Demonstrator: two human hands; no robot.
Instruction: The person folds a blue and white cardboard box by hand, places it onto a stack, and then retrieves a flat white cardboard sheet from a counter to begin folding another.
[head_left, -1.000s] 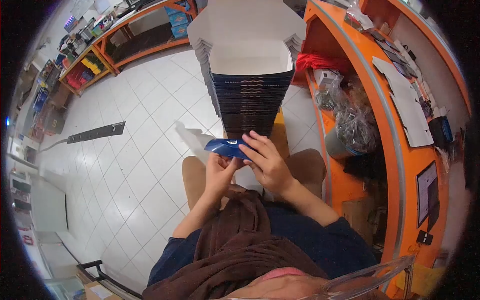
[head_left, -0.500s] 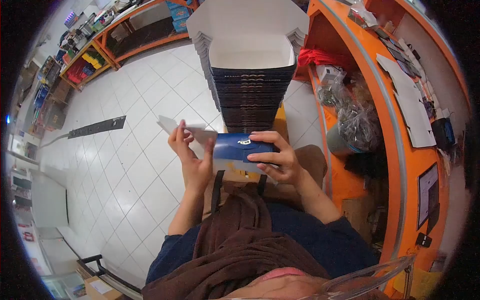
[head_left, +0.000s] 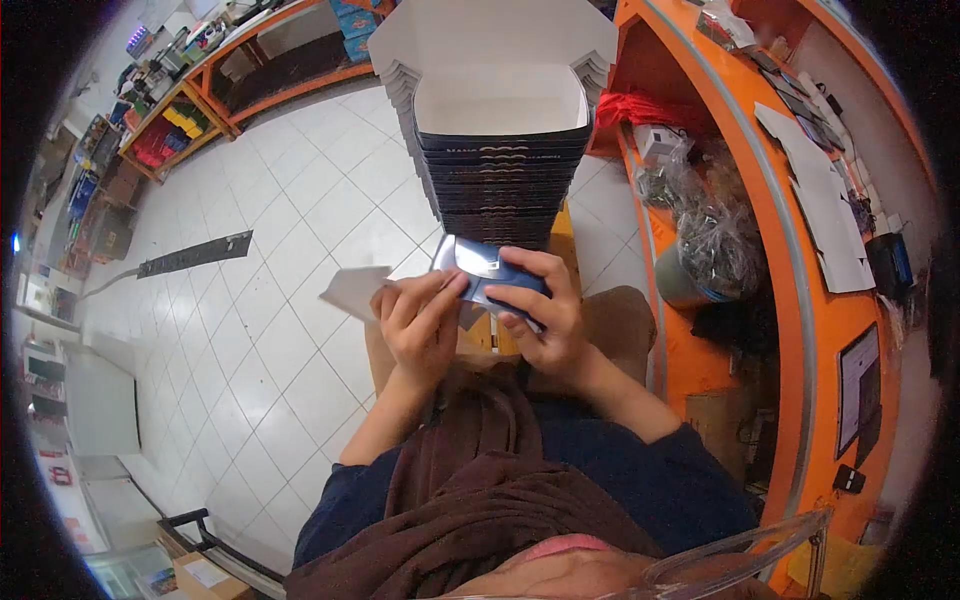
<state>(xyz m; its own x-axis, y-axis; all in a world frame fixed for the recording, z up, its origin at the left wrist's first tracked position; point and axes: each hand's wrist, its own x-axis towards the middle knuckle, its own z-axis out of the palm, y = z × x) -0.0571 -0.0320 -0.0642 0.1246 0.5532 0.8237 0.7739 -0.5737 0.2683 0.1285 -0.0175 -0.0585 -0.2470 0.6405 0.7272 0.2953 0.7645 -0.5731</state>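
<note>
A shiny dark blue cardboard carton (head_left: 487,264) with a small white label is between my hands, tilted and catching the light. My right hand (head_left: 555,310) grips its right end, with fingers over the top face. The fingers of my left hand (head_left: 420,320) are bent together and press at the carton's left part, near the label side. A pale grey-white flap (head_left: 357,290) sticks out to the left behind my left hand. Just beyond the carton rises a tall stack of nested open cartons (head_left: 500,150), dark outside and white inside.
An orange workbench (head_left: 765,200) curves along the right, with papers and a tablet (head_left: 856,390) on it. Plastic bags fill a bin (head_left: 680,278) below. Dark strip (head_left: 195,254) lies on the white tiled floor (head_left: 270,330). Orange shelving stands at the far left.
My left hand has moved right and its spread fingers have closed in on the carton. The carton has tilted, and the pale flap has swung lower.
</note>
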